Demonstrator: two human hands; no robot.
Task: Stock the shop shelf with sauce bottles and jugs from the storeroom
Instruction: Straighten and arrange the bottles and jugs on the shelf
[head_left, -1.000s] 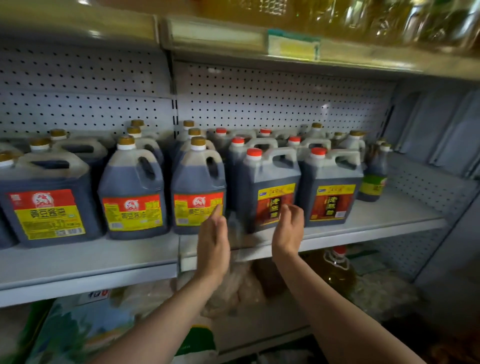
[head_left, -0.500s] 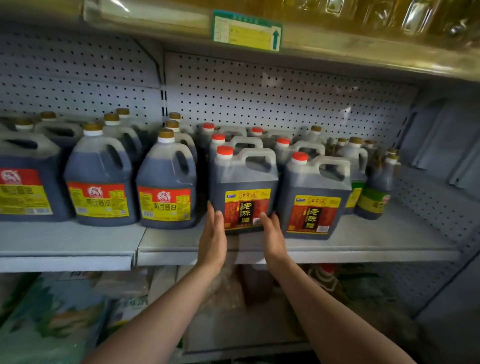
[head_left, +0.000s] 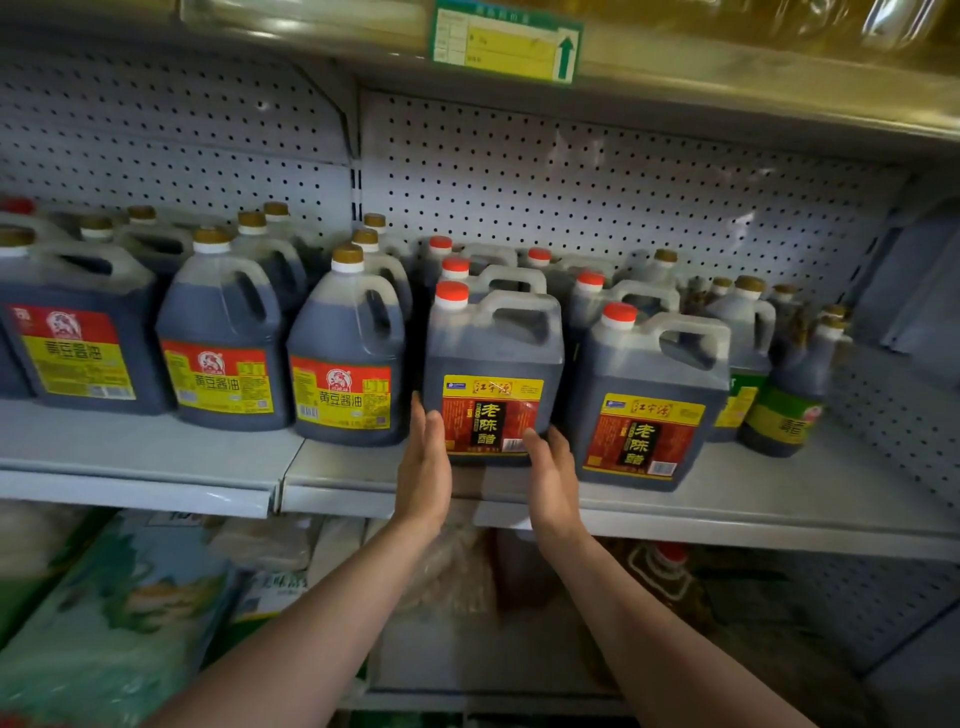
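A dark vinegar jug (head_left: 493, 364) with a red cap and a red-and-yellow label stands at the front of the grey shelf (head_left: 779, 499). My left hand (head_left: 423, 462) presses flat against its lower left side, fingers straight. My right hand (head_left: 553, 478) touches its lower right corner, fingers straight too. A twin red-capped jug (head_left: 652, 395) stands just right of it. Several gold-capped soy sauce jugs (head_left: 345, 358) fill the shelf to the left, in rows going back.
Smaller green-labelled bottles (head_left: 789, 384) crowd the right end, with bare shelf in front of them. The upper shelf carries a yellow price tag (head_left: 506, 44). Below lie bagged goods (head_left: 119, 613) and an oil bottle (head_left: 670, 566). A pegboard backs the shelf.
Both hands went from hovering in front of the jugs to resting against the sides of the front red-capped jug. The view has shifted slightly left and closer.
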